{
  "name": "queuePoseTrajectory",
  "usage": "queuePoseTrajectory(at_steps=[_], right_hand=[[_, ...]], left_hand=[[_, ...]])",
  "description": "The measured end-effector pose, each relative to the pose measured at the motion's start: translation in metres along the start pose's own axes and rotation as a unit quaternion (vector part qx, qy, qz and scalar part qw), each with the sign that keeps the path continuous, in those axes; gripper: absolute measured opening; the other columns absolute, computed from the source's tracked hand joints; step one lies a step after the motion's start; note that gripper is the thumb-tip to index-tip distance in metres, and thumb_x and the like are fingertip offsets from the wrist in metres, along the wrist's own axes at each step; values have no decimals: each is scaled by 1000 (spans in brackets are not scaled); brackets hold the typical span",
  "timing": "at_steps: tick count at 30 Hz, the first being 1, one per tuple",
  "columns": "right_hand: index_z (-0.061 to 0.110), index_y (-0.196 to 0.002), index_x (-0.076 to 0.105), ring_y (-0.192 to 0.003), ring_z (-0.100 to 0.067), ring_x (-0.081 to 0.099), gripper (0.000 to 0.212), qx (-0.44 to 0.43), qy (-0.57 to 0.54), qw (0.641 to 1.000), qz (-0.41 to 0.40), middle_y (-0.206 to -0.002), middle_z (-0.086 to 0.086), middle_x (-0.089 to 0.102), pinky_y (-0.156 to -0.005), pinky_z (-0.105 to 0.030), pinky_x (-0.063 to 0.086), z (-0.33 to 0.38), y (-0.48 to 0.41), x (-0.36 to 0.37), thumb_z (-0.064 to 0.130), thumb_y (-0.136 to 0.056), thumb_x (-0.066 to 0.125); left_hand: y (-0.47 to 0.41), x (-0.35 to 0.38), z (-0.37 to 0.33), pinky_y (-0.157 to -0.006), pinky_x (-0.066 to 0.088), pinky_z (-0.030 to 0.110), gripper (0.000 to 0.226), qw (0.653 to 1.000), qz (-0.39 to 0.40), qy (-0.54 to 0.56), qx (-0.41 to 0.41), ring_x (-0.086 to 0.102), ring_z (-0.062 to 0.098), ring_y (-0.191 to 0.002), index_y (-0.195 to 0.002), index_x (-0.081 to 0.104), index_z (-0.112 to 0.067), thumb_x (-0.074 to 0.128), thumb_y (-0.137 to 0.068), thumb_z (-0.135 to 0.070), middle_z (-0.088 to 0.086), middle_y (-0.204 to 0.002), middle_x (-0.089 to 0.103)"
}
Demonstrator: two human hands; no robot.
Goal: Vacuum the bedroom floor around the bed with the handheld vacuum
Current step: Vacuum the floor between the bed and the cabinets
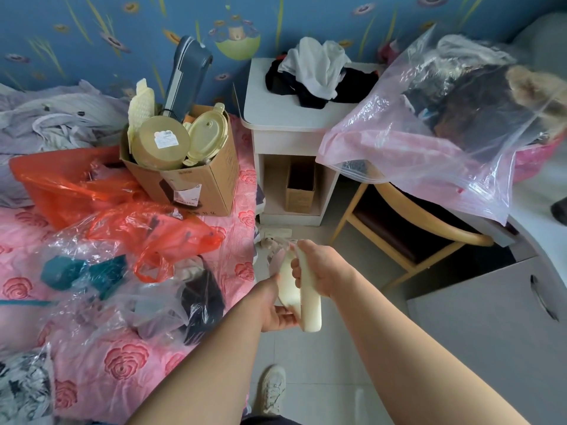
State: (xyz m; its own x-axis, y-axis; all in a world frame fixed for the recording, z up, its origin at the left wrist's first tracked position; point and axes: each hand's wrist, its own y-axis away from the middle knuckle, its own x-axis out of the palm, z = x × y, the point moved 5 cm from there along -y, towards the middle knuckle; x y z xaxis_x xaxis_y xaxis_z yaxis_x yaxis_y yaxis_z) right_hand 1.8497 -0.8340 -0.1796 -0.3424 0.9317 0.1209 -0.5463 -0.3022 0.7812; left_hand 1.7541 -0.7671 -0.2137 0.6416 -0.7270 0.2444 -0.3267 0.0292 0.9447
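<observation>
Bed (129,357): to the left of both grips, its pink rose-patterned cover piled with plastic bags and a cardboard box (184,179); its edge runs just beside the hands.
Floor (331,357): pale tiles below and beyond the grips, forming a narrow strip between the bed and the grey cabinet (478,338) to the right.
Obstacles ahead: a white nightstand (288,124) beyond the grips, and a wooden chair (408,237) beyond them to the right, carrying a big clear bag of clothes.
Progress: looks early or mid-task; the vacuum is in hand and pointed at the strip by the nightstand, but the tiles show no cleaned or dirty areas, so how much is done cannot be told. The floor along the bed and under the chair appears left to cover.
Handheld vacuum (310,299): cream-coloured, held over the floor by the bed's edge, its nose pointing down and away toward the nightstand's foot.
Right hand (322,268): arm stretched forward, its grip clamped around the vacuum's handle from above.
Left hand (276,308): arm reaching in from the bed side, its grip closed on the vacuum's lower body, steadying it from below.
Shoe (273,391): on the tiles nearer the person than the grips.
</observation>
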Motion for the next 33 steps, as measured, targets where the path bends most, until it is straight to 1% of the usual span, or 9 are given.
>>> queuePoseTrajectory(at_steps=[3,6,8,14,17,21,24,29,33], right_hand=[[1,-76,56,-43,-20,41,29,-3,2,1000,9,-59,-10,46,-47,-25,36,-5,11,-7,21,-95,47],[0,-75,58,-42,-20,42,30,-4,18,1000,14,-58,-10,47,-46,-24,36,-12,20,-13,21,-94,47],[1,-75,57,-41,-19,41,29,-3,26,999,22,-58,-10,46,-46,-24,36,-19,26,-18,21,-94,46],[3,-75,54,-40,-19,40,29,8,53,998,44,-57,-9,44,-45,-23,35,-36,46,-35,22,-94,46],[3,-76,55,-40,-19,40,28,7,75,995,58,-57,-9,44,-45,-23,35,-48,58,-49,21,-94,46],[1,-82,56,-41,-18,41,26,2,98,993,65,-59,-10,45,-45,-23,36,-62,71,-66,22,-94,46],[1,-87,57,-42,-18,42,26,1,112,991,73,-61,-11,45,-45,-23,37,-77,84,-82,23,-95,45],[2,-83,56,-42,-18,40,26,8,132,988,83,-61,-10,44,-47,-24,35,-103,105,-109,22,-95,45],[2,-79,55,-42,-20,42,26,3,148,986,80,-61,-12,47,-48,-26,36,-127,118,-126,22,-93,47]], left_hand=[[1,2,13,-84,56,57,34,1000,4,6,6,66,40,-111,-100,60,-6,69,-92,-38,23,-101,65],[1,5,28,-92,54,58,38,999,13,32,4,66,41,-110,-103,61,-4,71,-90,-39,25,-107,65],[3,8,42,-95,52,59,40,998,17,52,3,66,41,-111,-102,60,-4,72,-89,-39,26,-111,65],[9,19,79,-95,52,60,34,997,12,80,14,66,41,-111,-101,61,-4,69,-92,-36,27,-116,65],[14,28,104,-95,51,61,33,994,16,111,18,65,42,-113,-100,61,-5,70,-91,-35,26,-112,65],[23,38,132,-98,49,61,31,990,20,135,22,62,42,-116,-98,59,-4,67,-94,-34,25,-104,64],[26,47,159,-98,50,61,30,989,20,145,27,63,43,-115,-99,59,-4,65,-95,-33,25,-104,63],[28,62,205,-98,50,60,28,985,20,165,40,64,42,-114,-100,61,-6,64,-96,-34,25,-106,64],[37,70,238,-100,49,58,22,984,15,172,52,64,40,-116,-95,62,-7,60,-97,-29,24,-106,66]])
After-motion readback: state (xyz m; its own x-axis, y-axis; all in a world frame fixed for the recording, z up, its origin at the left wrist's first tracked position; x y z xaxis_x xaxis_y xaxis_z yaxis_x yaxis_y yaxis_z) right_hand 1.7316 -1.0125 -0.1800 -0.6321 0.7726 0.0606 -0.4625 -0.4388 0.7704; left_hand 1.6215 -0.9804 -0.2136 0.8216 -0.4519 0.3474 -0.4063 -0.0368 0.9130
